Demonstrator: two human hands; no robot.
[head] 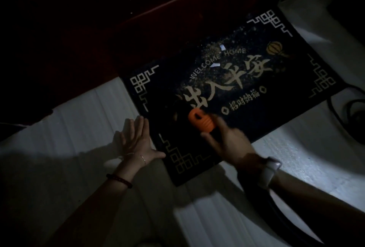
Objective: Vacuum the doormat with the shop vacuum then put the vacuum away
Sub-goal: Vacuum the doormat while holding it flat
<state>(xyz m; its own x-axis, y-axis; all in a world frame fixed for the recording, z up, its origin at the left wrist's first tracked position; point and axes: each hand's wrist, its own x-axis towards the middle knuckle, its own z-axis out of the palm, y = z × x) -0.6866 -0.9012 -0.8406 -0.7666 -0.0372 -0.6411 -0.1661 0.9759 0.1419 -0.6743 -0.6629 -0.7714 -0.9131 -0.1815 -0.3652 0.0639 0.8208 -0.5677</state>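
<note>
Dim light, view down at floor. Left hand (136, 140) flat, fingers spread wide, palm down on pale floor (83, 120), thumb touching the near-left edge of the doormat (227, 88). Beaded bracelet (119, 180) on the left wrist. Right hand (227, 142), blurred, curls its fingers round an orange nozzle (201, 121); the ribbed tip sticks out beyond the fingers, over the mat's near part. Pale watch (270, 171) on that wrist. Dark hose (276, 213) runs back under the forearm. Mat dark, gold lettering, speckled grit and white scraps (222, 47) near its middle.
</note>
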